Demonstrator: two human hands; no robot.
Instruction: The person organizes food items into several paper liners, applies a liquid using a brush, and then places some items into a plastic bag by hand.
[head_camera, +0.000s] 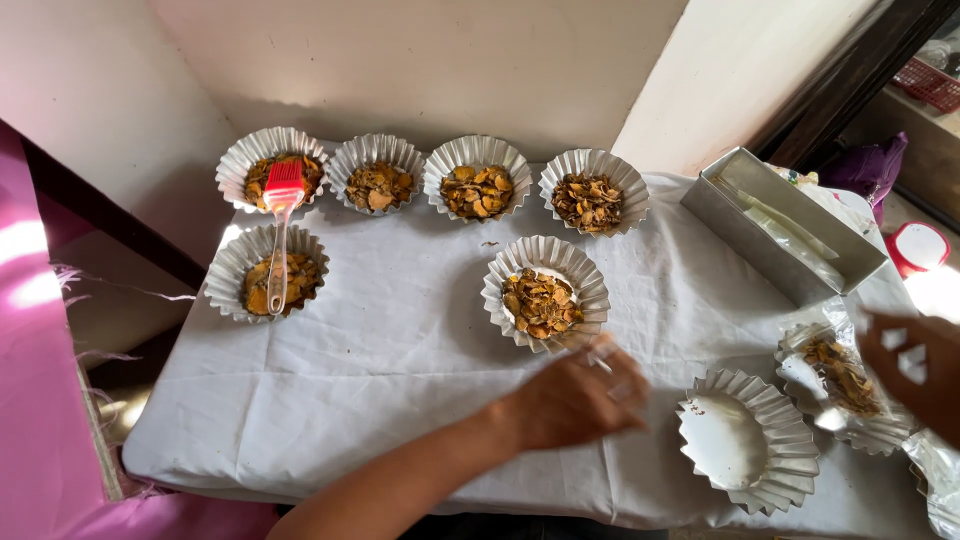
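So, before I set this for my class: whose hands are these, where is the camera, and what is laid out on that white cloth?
There is one picture, taken by a camera worn on a person's head, looking down at their own bare hands. The left hand reaches toward a fluted foil cup filled with brown flakes; whether it touches the cup is too blurred to tell. The right hand is over another filled cup at the table's right edge. It seems to pinch something, but blur hides what. On the white cloth stand five more filled cups, one empty cup, a red brush resting across two cups, and a long metal tin.
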